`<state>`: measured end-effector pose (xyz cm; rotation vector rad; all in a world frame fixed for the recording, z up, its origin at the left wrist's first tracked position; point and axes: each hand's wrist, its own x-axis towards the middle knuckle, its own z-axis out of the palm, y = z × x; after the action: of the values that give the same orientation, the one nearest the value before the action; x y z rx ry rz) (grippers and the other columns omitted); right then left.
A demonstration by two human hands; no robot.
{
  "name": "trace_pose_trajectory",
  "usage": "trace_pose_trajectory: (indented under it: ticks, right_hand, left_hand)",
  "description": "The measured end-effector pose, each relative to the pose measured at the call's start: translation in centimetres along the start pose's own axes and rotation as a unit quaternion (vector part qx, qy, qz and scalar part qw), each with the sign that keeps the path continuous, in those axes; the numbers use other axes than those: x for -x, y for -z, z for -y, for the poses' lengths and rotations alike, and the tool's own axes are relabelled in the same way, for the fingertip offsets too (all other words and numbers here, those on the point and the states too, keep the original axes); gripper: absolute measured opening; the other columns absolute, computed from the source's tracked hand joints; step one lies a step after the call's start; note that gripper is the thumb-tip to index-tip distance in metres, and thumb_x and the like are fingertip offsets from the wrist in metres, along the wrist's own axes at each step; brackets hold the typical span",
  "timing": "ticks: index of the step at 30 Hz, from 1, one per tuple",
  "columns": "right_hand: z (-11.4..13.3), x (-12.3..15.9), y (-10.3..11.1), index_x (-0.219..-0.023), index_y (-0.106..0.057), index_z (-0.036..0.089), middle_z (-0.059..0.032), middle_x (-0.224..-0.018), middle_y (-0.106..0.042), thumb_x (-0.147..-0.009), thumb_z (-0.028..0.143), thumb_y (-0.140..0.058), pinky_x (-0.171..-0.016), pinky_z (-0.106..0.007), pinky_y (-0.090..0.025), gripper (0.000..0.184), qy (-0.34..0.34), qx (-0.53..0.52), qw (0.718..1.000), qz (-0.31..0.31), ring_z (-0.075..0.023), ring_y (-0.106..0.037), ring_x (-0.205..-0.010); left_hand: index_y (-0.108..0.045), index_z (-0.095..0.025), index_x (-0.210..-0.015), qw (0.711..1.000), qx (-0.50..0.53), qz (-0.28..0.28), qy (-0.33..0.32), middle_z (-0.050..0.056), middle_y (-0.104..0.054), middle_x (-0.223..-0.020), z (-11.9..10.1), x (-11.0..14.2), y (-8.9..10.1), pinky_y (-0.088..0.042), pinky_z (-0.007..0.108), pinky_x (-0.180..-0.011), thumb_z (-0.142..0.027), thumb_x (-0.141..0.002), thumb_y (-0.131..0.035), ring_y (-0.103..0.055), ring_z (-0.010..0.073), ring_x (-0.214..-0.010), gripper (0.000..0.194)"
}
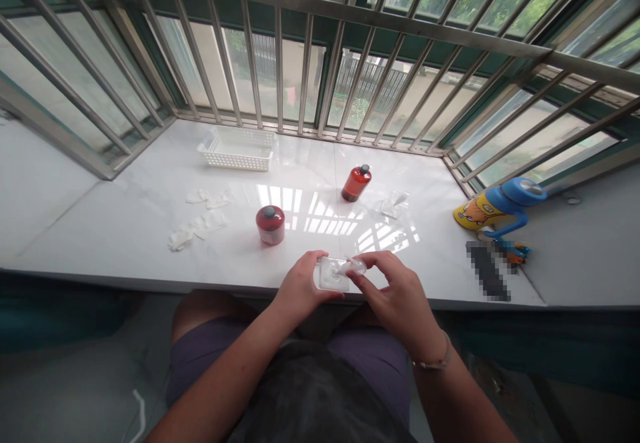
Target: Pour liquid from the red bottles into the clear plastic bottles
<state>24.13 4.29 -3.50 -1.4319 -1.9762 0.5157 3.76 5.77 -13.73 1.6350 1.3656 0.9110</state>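
Observation:
Near the counter's front edge, my left hand (300, 284) is closed round a clear square pump bottle (327, 278). The fingers of my right hand (396, 286) pinch the bottle's clear rounded pump head (358, 268). I cannot tell whether the pump is seated on the bottle or apart from it. Just beyond my hands stands a reddish bottle (271, 227) with a black cap. Farther back to the right is a taller amber-red bottle (357, 184), also black-capped, with dark liquid low inside. A second clear pump bottle (394, 204) is right of it.
A white perforated basket (239, 158) sits at the back left. Crumpled white pieces, perhaps gloves (197, 228), lie left. A blue and yellow flask (493, 206) stands right, beside a pixelated dark object (487, 271). Metal window bars (340, 73) line the back of the glossy white counter (125, 230).

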Motion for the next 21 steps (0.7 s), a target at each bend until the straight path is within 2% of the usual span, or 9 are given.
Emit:
trace_pose_trajectory:
  ticks: [5, 9, 12, 16, 21]
  right_hand:
    - [-0.02, 0.14, 0.07, -0.103, -0.071, 0.027, -0.0048, -0.102, -0.076, -0.101, 0.04, -0.071, -0.088, -0.039, -0.058, 0.013, 0.003, 0.01, 0.999, -0.032, -0.025, -0.07, -0.099]
    - [-0.29, 0.01, 0.03, -0.104, -0.071, 0.027, -0.0041, -0.103, -0.076, -0.1, 0.043, -0.072, -0.086, -0.038, -0.057, 0.016, -0.014, -0.005, 1.0, -0.014, -0.0245, -0.07, -0.098]
    - [-0.31, -0.07, -0.03, -0.106, -0.072, 0.027, -0.0048, -0.105, -0.077, -0.1, 0.041, -0.071, -0.089, -0.039, -0.057, 0.015, -0.015, 0.002, 1.0, -0.025, -0.0256, -0.071, -0.102]
    - [0.07, 0.05, 0.16, -0.103, -0.072, 0.028, -0.0039, -0.101, -0.077, -0.1, 0.04, -0.071, -0.084, -0.038, -0.058, 0.012, -0.011, 0.0, 1.0, 0.019, -0.0251, -0.071, -0.097]
    - [0.27, 0.18, 0.35, -0.106, -0.072, 0.028, -0.0048, -0.106, -0.077, -0.101, 0.041, -0.07, -0.088, -0.039, -0.058, 0.014, -0.01, -0.016, 1.0, -0.013, -0.0254, -0.071, -0.101]
  left_hand:
    - [-0.062, -0.025, -0.129, 1.0, -0.003, -0.003, 0.0, 0.006, -0.07, -0.127, 0.06, 0.05, -0.04, -0.055, 0.044, -0.106, -0.033, -0.058, -0.104, -0.069, 0.0293, -0.119, 0.082]
    - [-0.061, -0.025, -0.129, 1.0, -0.009, 0.003, -0.014, 0.006, -0.07, -0.127, 0.25, 0.12, -0.16, -0.056, 0.044, -0.106, -0.031, -0.059, -0.104, -0.069, 0.0293, -0.119, 0.082]
    - [-0.061, -0.025, -0.13, 1.0, -0.01, 0.005, -0.016, 0.006, -0.07, -0.127, 0.18, 0.2, -0.23, -0.056, 0.045, -0.106, -0.032, -0.059, -0.104, -0.069, 0.0296, -0.119, 0.083]
    - [-0.061, -0.025, -0.128, 1.0, -0.013, 0.011, -0.014, 0.006, -0.07, -0.126, -0.03, 0.19, -0.18, -0.056, 0.045, -0.105, -0.031, -0.058, -0.104, -0.069, 0.0298, -0.119, 0.083]
    - [-0.061, -0.026, -0.128, 1.0, -0.013, 0.004, -0.003, 0.007, -0.069, -0.128, 0.06, 0.11, -0.19, -0.056, 0.046, -0.107, -0.03, -0.058, -0.104, -0.069, 0.0311, -0.121, 0.083]
